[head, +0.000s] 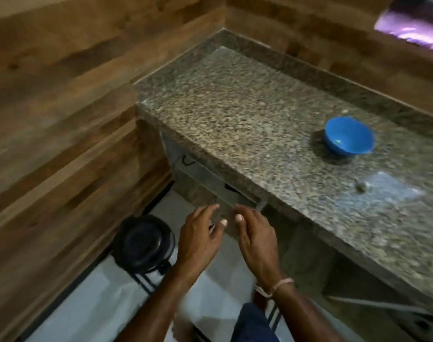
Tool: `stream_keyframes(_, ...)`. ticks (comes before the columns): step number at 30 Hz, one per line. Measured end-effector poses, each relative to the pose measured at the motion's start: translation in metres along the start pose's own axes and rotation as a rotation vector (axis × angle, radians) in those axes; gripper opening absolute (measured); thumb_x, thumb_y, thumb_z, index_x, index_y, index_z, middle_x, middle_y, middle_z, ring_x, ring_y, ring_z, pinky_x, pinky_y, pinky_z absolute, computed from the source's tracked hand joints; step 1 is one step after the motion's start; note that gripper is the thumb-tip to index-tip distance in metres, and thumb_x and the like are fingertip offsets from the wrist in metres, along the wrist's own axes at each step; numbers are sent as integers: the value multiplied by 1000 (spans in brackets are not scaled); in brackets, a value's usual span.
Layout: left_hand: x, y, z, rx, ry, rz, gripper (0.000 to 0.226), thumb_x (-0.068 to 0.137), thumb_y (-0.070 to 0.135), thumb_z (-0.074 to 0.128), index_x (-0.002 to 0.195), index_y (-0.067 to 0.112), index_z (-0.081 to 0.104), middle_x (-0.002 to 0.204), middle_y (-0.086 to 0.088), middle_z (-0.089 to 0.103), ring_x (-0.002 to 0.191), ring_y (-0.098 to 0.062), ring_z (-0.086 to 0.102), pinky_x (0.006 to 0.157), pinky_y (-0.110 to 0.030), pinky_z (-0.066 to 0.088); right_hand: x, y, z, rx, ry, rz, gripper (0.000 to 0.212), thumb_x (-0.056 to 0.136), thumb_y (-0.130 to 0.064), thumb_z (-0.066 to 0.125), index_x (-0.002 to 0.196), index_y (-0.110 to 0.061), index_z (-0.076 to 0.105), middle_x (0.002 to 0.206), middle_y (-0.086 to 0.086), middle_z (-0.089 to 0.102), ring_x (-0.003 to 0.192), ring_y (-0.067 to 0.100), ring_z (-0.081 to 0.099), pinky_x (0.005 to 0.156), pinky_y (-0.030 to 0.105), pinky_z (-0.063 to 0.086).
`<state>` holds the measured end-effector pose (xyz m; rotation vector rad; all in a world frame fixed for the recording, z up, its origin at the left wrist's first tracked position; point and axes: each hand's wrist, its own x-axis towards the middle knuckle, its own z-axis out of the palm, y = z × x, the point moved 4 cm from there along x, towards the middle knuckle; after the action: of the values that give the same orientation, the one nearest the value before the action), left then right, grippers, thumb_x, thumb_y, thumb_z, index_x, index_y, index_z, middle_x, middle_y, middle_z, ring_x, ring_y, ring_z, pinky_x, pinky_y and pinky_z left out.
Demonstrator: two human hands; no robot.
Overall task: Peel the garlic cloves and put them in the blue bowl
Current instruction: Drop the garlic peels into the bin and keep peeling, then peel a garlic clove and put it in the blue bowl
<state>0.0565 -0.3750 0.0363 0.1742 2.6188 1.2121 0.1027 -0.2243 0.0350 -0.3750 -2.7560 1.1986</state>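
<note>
Both hands hung in front of the granite counter [235,114], below its edge: the left hand [198,238] and the right hand [256,239] had their fingers loosely spread, thumbs nearly meeting, with no visible object held, though blur prevented ruling out a small clove between them. The blue bowl [347,137] stood well apart on the counter, holding what appeared to be one small pale piece, and a small roundish lump, possibly garlic [361,186], lay nearer on a shiny patch. Most of the peeling appeared still outstanding.
</note>
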Motion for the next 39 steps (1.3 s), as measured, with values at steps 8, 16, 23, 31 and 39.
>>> stream_keyframes(8,30,137,141,57,-127,168,42,100,39,64,140,27,60,144,4,58,132,-17,54,109,-36,46,-2,130,-143,-207,185,156,51,106,-51,30,141,-29,58,137,-6,62,125,15,57,104,44,48)
stream_keyframes(16,65,210,246,72,-250,209,38,99,37,65,136,29,61,137,5,60,124,-16,57,99,-41,52,29,219,-229,-256,199,274,42,106,-41,42,141,-23,58,133,-2,62,118,23,58,92,42,47)
stream_keyframes(23,143,210,263,154,-113,120,26,92,22,76,117,17,69,109,-2,67,94,-22,66,78,-35,55,68,253,-241,-285,129,398,55,104,-46,53,151,-19,45,145,3,52,126,23,50,99,41,46)
stream_keyframes(31,187,199,287,246,-181,253,10,95,9,71,96,18,66,97,5,60,77,-6,57,57,-22,42,122,279,-249,-397,68,590,81,91,-56,69,152,-17,33,164,8,25,148,28,27,118,49,27)
stream_keyframes(39,199,249,273,122,-113,373,7,100,15,63,97,22,64,96,9,63,82,-11,58,58,-24,40,127,290,-241,-458,54,643,92,88,-61,69,158,-17,27,170,7,17,154,29,19,122,55,24)
